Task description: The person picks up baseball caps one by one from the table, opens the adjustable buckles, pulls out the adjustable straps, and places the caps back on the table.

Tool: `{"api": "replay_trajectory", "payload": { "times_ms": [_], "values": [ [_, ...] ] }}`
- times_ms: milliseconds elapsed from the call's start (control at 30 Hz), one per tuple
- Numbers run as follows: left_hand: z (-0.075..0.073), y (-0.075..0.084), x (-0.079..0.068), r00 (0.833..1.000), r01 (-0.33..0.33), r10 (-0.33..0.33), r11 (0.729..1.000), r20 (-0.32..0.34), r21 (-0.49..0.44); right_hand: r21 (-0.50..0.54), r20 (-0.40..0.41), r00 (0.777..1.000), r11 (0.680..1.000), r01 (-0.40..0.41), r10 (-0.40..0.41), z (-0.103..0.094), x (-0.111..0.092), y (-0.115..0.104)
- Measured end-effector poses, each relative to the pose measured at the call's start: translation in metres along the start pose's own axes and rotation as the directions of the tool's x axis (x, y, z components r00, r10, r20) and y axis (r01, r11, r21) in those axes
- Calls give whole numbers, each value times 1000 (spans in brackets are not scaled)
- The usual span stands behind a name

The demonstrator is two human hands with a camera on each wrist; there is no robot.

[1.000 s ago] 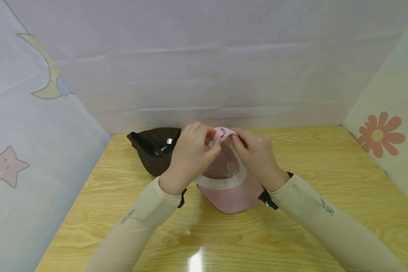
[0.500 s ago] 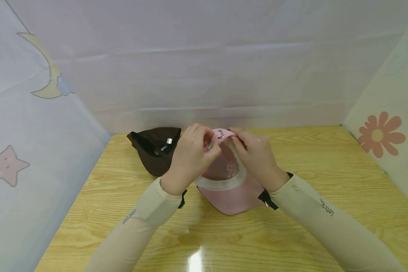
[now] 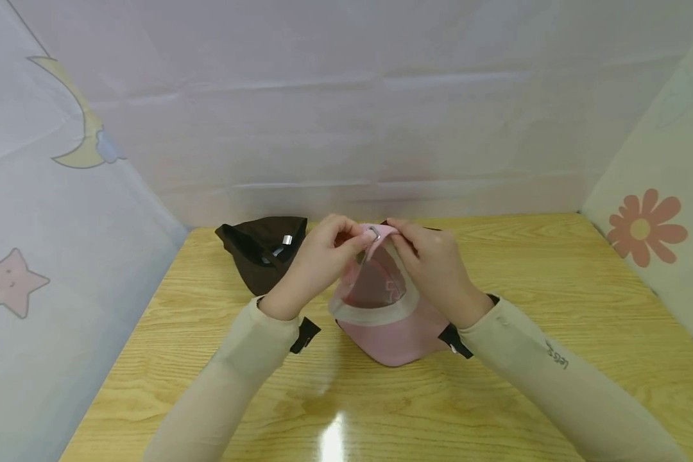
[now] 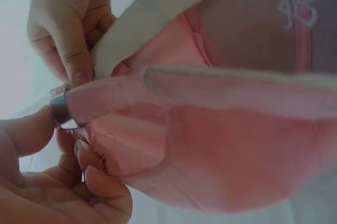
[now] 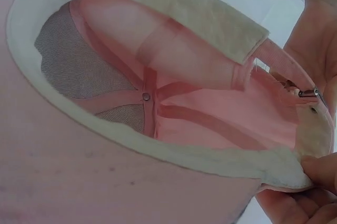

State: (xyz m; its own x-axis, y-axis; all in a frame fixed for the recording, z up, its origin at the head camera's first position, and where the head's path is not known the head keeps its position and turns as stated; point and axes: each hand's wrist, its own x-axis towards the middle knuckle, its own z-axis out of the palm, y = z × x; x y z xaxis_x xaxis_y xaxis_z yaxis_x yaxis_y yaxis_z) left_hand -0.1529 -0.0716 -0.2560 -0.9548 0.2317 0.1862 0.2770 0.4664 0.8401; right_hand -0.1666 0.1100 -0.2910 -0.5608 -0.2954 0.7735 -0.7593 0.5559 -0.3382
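A pink cap (image 3: 393,343) with a pale sweatband (image 5: 31,77) and mesh panels (image 5: 84,50) is held with its open underside facing me and its brim low. My left hand (image 3: 317,260) pinches the pink back strap (image 4: 113,95) at its metal buckle (image 4: 62,111), with the thumb against the metal. My right hand (image 3: 439,269) grips the cap's back edge on the other side of the buckle, fingers curled around the band. In the right wrist view the buckle sits on the strap between both hands. Some left fingertips are hidden behind the fabric.
A dark brown cap (image 3: 256,269) lies upturned on the wooden table (image 3: 520,289), left of the pink cap. Printed cloth walls (image 3: 346,128) close off the back and both sides. Black wrist straps (image 3: 456,339) hang by the forearms.
My left hand has drawn slightly left and down, its thumb now up at the buckle. The strap has tilted a little and more of the cap's left side shows. My right hand stays nearly still.
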Motion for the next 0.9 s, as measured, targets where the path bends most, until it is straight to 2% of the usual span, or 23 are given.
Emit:
{"api": "replay_trajectory", "payload": {
  "times_ms": [100,267,433,533,633,900],
  "values": [
    [0,-2,2,1000,15,-12,992,27,-128,-3,11,1000,1000,7,-7,-1,-1,-1],
    [0,-5,3,997,46,-26,955,71,-294,-9,15,1000,1000,22,-22,-2,-1,-1],
    [1,-8,3,997,41,-14,926,75,-375,-4,16,1000,1000,13,-13,-2,-1,0],
    [2,-10,3,998,34,-11,918,61,-396,-3,13,1000,1000,17,-17,-2,-1,1],
    [3,-10,2,999,38,-22,921,45,-387,-1,11,1000,1000,21,-21,-2,0,1],
    [3,-8,3,997,67,-50,957,66,-281,-8,4,1000,999,31,-31,-2,1,0]
  ]
}}
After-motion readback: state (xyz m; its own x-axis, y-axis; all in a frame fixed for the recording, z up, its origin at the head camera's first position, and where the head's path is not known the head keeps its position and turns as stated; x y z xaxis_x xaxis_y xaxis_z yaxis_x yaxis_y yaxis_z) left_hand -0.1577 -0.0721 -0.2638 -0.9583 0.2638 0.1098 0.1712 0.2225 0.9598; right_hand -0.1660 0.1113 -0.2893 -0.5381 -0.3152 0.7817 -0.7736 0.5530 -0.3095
